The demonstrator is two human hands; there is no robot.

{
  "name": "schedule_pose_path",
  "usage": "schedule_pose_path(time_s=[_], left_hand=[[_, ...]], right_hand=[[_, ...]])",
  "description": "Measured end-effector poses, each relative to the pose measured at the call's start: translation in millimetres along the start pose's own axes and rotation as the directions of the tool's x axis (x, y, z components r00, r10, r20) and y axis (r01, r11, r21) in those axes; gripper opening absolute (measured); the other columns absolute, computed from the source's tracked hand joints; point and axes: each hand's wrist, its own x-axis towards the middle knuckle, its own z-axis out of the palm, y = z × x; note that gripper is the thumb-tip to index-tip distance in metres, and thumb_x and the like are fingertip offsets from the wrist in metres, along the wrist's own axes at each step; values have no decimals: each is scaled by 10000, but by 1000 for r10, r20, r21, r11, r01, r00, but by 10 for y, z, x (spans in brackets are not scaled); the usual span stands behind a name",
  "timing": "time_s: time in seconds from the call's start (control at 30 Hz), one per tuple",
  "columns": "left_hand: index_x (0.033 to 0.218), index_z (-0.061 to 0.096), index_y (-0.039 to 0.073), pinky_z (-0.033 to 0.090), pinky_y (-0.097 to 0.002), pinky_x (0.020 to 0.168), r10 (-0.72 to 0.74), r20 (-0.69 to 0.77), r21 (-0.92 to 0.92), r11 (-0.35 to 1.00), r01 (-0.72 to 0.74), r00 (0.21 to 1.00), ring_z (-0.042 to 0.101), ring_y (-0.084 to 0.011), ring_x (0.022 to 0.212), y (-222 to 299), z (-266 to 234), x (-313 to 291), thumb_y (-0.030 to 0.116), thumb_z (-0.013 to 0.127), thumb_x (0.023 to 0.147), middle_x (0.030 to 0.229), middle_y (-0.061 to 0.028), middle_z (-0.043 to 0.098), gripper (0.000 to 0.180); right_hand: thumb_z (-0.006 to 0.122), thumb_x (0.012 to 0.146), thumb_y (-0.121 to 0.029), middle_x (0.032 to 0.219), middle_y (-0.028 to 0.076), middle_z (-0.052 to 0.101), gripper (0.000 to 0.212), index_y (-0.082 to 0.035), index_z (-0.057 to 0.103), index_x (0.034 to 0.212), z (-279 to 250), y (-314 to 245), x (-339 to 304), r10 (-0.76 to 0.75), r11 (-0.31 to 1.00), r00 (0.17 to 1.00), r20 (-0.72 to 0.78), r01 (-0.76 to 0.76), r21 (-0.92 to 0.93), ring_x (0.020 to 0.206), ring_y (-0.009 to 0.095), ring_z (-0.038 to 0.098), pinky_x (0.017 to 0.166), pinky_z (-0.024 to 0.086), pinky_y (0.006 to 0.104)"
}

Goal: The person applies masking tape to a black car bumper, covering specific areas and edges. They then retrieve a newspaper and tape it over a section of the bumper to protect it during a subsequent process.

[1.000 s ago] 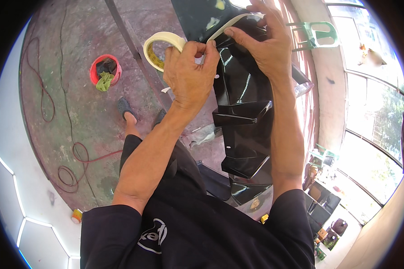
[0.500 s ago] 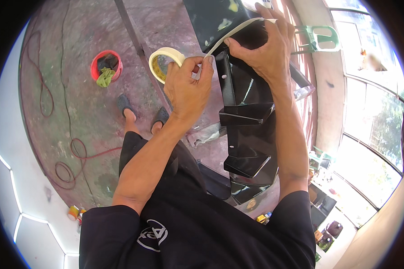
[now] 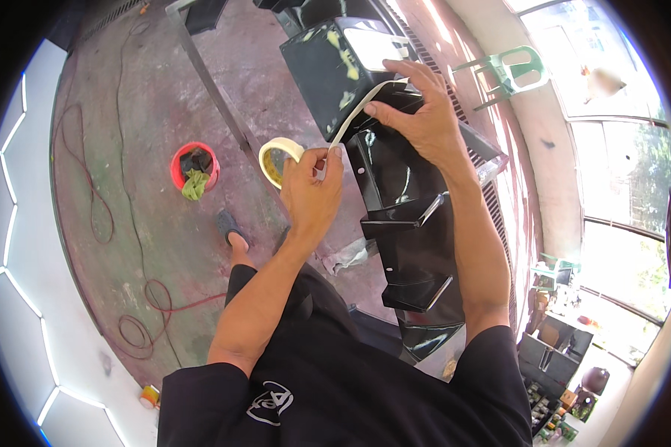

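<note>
My left hand [image 3: 312,195] pinches a pale strip of masking tape [image 3: 356,113] close to its roll [image 3: 286,146], which hangs beside the knuckles. The strip curves up and right along the edge of a dark green-black part [image 3: 309,78] marked with cream patches. My right hand [image 3: 429,123] has the strip's far end at its fingers, with thumb and fingertips spread apart along the strip; how the fingertips grip it is partly hidden. Below that hand stand glossy black panels [image 3: 384,175] with projecting flanges.
A metal bar frame [image 3: 215,88] runs beside the parts. On the stained floor stand a red bucket [image 3: 176,167] with cloths in it and a trailing red hose [image 3: 156,305]. A green plastic chair [image 3: 503,74] is near the windows; cluttered shelves [image 3: 552,354] stand at lower right.
The view has shifted, bringing more of the patched part and frame into sight. Both hands keep the tape stretched between them in nearly the same pose.
</note>
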Motion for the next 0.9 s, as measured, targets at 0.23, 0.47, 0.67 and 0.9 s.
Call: schedule_pose_path(time_s=[0.23, 0.47, 0.67, 0.9], left_hand=[[1017, 791, 84, 497, -391, 758, -50, 28, -31, 998, 51, 998, 622, -229, 841, -68, 19, 28, 359, 780, 987, 894, -73, 649, 277], [1048, 783, 15, 482, -329, 722, 35, -19, -44, 998, -36, 999, 584, -149, 778, -167, 97, 61, 318, 773, 1017, 826, -30, 649, 305], [1069, 777, 28, 477, -339, 723, -24, 45, -114, 993, 29, 999, 586, -154, 774, -215, 111, 72, 318, 760, 1022, 816, -27, 626, 295], [1079, 780, 46, 486, -370, 738, -21, 52, -114, 993, 26, 998, 608, -187, 777, -227, 113, 75, 338, 750, 1022, 813, -48, 633, 299]], right_hand=[[949, 798, -406, 1531, 181, 603, 880, -27, 601, 1512, -79, -231, -93, 88, 981, 996, -35, -93, -169, 1450, 381, 504, 1215, 416, 489], [900, 844, -399, 1369, 183, 708, 731, -13, 680, 1425, -269, -403, -313, 284, 935, 957, -60, -290, -206, 1288, 369, 618, 1132, 466, 471], [885, 861, -386, 1130, 103, 774, 582, -40, 756, 1311, -263, -497, -442, 353, 927, 936, 11, -348, -138, 1006, 280, 662, 940, 526, 420], [866, 881, -367, 1089, 86, 768, 540, -37, 759, 1295, -176, -442, -386, 315, 948, 949, 9, -314, -53, 996, 267, 668, 917, 529, 410]])
